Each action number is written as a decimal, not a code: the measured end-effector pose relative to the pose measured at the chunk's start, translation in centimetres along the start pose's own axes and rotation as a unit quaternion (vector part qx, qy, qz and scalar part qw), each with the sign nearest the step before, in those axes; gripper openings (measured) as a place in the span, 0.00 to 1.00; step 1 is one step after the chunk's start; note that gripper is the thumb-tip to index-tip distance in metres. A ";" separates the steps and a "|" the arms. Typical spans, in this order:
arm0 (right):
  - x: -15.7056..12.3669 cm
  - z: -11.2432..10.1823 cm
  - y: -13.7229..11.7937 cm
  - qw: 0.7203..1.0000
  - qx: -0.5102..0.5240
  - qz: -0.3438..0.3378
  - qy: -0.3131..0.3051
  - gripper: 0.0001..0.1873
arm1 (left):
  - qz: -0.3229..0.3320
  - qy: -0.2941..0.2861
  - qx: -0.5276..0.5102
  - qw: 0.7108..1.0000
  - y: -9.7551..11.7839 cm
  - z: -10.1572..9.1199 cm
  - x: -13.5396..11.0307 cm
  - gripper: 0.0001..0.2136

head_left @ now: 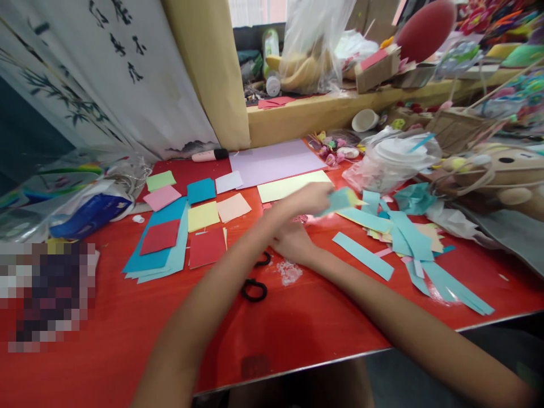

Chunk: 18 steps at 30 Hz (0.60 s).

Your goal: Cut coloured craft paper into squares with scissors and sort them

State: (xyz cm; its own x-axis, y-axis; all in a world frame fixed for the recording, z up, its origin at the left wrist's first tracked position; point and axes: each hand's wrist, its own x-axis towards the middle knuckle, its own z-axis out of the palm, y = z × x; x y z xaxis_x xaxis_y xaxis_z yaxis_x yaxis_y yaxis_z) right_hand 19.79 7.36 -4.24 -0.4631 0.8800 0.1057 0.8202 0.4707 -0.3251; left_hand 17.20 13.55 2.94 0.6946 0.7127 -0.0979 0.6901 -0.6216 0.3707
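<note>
My arms cross over the red table. My left hand (312, 199) reaches to the right, blurred by motion, and is closed on light blue paper scraps (338, 202) with a yellowish edge. Below it, my right hand (293, 242) is low over the table, its fingers partly hidden behind my left forearm; whether they grip anything cannot be seen. The black handles of a pair of scissors (255, 290) show just left of my right hand, the rest being covered. A clear crumpled bit (290, 272) lies beneath my right wrist.
Several coloured paper squares (208, 247) lie on the left, some on blue sheets (144, 258). Light blue strips (363, 256) and scraps are heaped on the right. A lilac sheet (278, 161) lies behind. A bagged lidded cup (395, 153) stands back right, a marker (209, 154) back left.
</note>
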 end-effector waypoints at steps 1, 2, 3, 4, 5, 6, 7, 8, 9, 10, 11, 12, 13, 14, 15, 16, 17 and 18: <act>0.0 0.0 0.1 1.000 0.008 -0.005 -0.007 0.14 | 0.042 -0.019 -0.008 0.999 2.0 0.5 0.5 0.14; 0.0 0.0 0.2 1.000 0.013 -0.007 -0.013 0.13 | 0.082 -0.038 -0.012 0.996 3.9 1.2 1.1 0.14; 0.0 0.0 0.2 1.000 0.015 -0.007 -0.016 0.12 | 0.104 -0.043 -0.011 0.994 5.7 2.0 1.8 0.13; 0.1 0.0 0.2 1.000 0.014 -0.002 -0.015 0.13 | 0.121 -0.047 -0.009 0.991 7.3 2.9 2.6 0.13; 0.2 0.0 0.2 1.000 0.011 0.003 -0.011 0.13 | 0.138 -0.052 -0.006 0.989 8.6 3.9 3.3 0.13; 0.2 0.0 0.1 1.000 0.008 0.007 -0.008 0.14 | 0.148 -0.057 -0.002 0.987 9.7 4.8 4.0 0.12; 0.3 0.0 0.1 1.000 0.005 0.008 -0.005 0.14 | 0.151 -0.055 0.003 0.987 10.5 5.7 4.4 0.12; 0.3 0.0 0.1 1.000 0.004 0.006 -0.005 0.14 | 0.151 -0.043 0.008 0.988 11.1 6.5 4.8 0.13; 0.3 0.0 0.1 1.000 0.004 0.003 -0.006 0.14 | 0.148 -0.025 0.013 0.989 11.4 6.9 4.9 0.14; 0.3 0.1 0.1 1.000 0.004 0.000 -0.008 0.14 | 0.145 -0.003 0.018 0.989 11.6 7.1 4.8 0.15; 0.3 0.1 0.1 1.000 0.004 -0.001 -0.008 0.14 | 0.144 0.020 0.022 0.989 11.5 7.0 4.5 0.16; 0.2 0.1 0.2 1.000 0.004 -0.001 -0.007 0.14 | 0.147 0.039 0.025 0.988 11.3 6.6 4.1 0.16; 0.1 0.1 0.2 1.000 0.006 -0.002 -0.008 0.14 | 0.154 0.050 0.027 0.986 10.9 5.8 3.5 0.16; 0.0 0.1 0.3 1.000 0.009 -0.005 -0.011 0.14 | 0.165 0.054 0.030 0.984 10.3 4.9 2.9 0.14; -0.1 0.0 0.3 1.000 0.014 -0.011 -0.014 0.13 | 0.176 0.054 0.032 0.982 9.5 3.8 2.2 0.13; -0.2 -0.1 0.3 1.000 0.019 -0.018 -0.017 0.13 | 0.185 0.052 0.035 0.981 8.5 2.7 1.5 0.12; -0.2 -0.2 0.3 0.999 0.022 -0.024 -0.017 0.13 | 0.184 0.056 0.040 0.981 7.4 1.6 0.6 0.12; -0.2 -0.2 0.3 0.999 0.022 -0.026 -0.013 0.13 | 0.175 0.067 0.046 0.981 6.1 0.6 -0.3 0.12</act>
State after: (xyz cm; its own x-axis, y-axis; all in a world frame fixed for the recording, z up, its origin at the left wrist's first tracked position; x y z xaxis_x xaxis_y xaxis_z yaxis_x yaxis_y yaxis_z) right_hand 20.21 7.29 -4.15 -0.5139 0.8520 0.0994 0.7791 0.5121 -0.3615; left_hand 21.32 9.31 4.69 0.8632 0.4834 0.1456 0.4341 -0.8580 0.2746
